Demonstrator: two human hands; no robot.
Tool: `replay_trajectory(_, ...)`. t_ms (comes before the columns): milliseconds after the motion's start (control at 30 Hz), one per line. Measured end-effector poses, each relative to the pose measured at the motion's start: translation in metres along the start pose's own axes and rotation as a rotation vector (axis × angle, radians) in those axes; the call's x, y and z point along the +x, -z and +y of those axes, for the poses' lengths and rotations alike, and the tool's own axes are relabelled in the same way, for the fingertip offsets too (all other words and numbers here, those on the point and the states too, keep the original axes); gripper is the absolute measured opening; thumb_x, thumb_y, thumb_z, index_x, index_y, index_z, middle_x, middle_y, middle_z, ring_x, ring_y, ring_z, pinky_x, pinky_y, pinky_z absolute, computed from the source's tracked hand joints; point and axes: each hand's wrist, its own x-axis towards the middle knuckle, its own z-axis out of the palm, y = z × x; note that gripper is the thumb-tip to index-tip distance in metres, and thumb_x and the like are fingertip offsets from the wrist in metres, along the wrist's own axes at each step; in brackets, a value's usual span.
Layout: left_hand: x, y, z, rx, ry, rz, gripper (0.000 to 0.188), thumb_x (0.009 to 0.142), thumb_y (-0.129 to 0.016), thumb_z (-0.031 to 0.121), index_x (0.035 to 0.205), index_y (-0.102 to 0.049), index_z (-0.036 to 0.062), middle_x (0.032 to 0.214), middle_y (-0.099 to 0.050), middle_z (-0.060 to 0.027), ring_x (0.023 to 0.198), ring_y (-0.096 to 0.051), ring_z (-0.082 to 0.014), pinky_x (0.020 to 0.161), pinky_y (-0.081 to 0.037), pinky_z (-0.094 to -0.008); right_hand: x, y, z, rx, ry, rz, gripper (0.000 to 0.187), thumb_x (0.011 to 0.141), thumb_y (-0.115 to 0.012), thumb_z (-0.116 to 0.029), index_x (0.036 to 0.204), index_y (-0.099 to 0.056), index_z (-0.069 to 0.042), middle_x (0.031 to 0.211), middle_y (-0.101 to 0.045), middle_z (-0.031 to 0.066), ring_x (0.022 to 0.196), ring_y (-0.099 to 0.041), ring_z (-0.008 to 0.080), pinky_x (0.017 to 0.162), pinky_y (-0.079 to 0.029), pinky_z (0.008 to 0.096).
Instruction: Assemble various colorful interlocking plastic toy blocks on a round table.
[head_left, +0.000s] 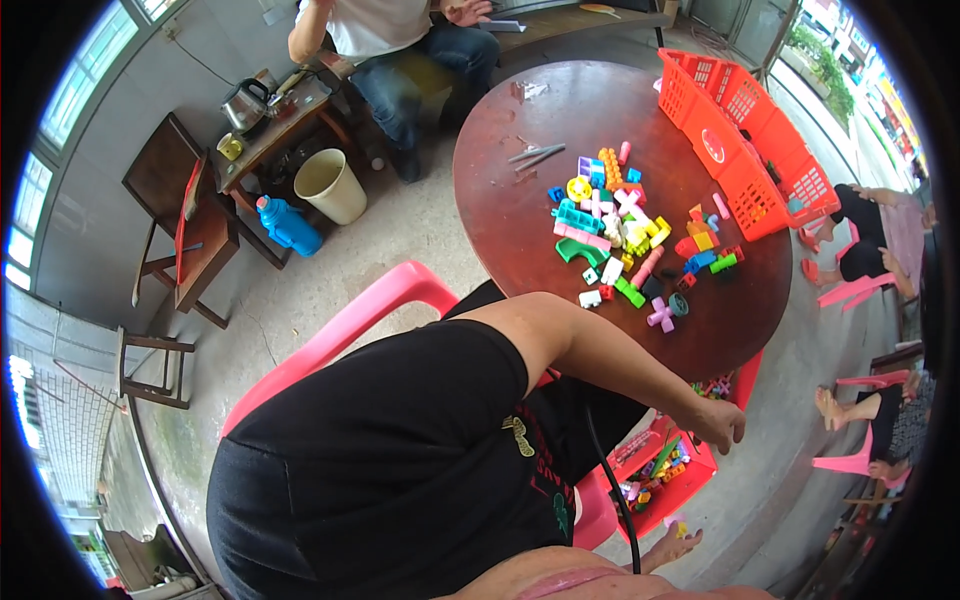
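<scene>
My left arm reaches across to the right, and my left hand [718, 425] hangs beside the table's near edge, above a red crate. Its fingers are curled in; whatever they may hold is hidden. Lower down, my right hand [668, 550] is just outside the crate's near side, with a small yellow-and-pink toy block [681, 526] at its fingers. The lower red crate [690, 492] contains several colourful building blocks. On the round brown table [520, 225] lies a loose pile of blocks, including a green arch block [580, 252] and a purple cross-shaped connector [661, 315].
A large red crate [690, 100] stands at the table's far right. Behind the table sits a person in a white shirt [385, 35]. A cream bin [332, 190] and blue jug [288, 226] stand on the left floor. More people sit on pink chairs [850, 275] at right.
</scene>
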Motion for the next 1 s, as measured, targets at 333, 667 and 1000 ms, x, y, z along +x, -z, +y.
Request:
replay_trajectory(333,-0.164,0.122,0.025,-0.157,-0.019,0.178,0.031,0.08,-0.057,0.005,0.111,-0.058,0.0016,0.094,-0.059,-0.0058,0.086,-0.057,-0.0136,0.075,-0.047,-0.0269,-0.012,-0.011,-0.042,-0.072,0.005,-0.192,0.078,0.079,-0.069,-0.013,0.144,-0.026,-0.01,0.135,-0.038,0.0258,0.117,-0.047,0.0394,0.098,-0.042,0.0436)
replay_trajectory(667,-0.269,0.242,-0.056,0.099,-0.184,0.851,0.021,0.085,-0.06,0.002,0.105,-0.062,0.0015,0.099,-0.063,-0.004,0.097,-0.058,-0.0129,0.086,-0.047,-0.0274,0.0,-0.021,-0.147,0.161,0.301,-0.267,0.079,0.079,-0.07,-0.01,0.145,-0.026,-0.005,0.144,-0.033,0.0206,0.125,-0.043,0.0362,0.104,-0.038,0.0426)
replay_trajectory(1000,-0.301,0.281,-0.065,-0.062,-0.122,1.187,0.019,0.084,-0.06,0.006,0.103,-0.062,0.0028,0.091,-0.066,-0.0072,0.087,-0.063,-0.0138,0.077,-0.051,-0.0289,-0.033,-0.079,-0.463,0.357,0.775,-0.531,0.064,0.081,-0.069,-0.008,0.139,-0.04,-0.01,0.137,-0.037,0.0144,0.123,-0.045,0.031,0.1,-0.043,0.0379)
